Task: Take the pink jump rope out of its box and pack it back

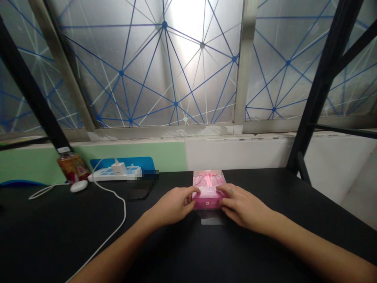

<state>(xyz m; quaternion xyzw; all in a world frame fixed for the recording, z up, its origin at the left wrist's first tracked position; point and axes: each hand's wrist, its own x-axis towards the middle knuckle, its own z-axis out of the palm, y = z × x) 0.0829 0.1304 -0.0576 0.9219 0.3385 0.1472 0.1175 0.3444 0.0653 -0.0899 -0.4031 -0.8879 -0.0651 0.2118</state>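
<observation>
A pink box (207, 203) with a see-through top and pink strands showing inside lies on the black table in front of me. My left hand (174, 204) grips its left front corner, with the index finger bent over the top edge and the thumb low at the side. At the right front corner, my right hand (242, 207) has its index finger on the top and its other fingers against the side and front. A clear flap (213, 221) sticks out toward me below the box's front.
A white power strip (103, 174) with a charger (118, 168) stands left at the back, beside a drink bottle (72, 164) and a white mouse-like object (79, 186). A white cable (125, 208) crosses the black table (44, 236). Black posts (315, 84) rise on both sides.
</observation>
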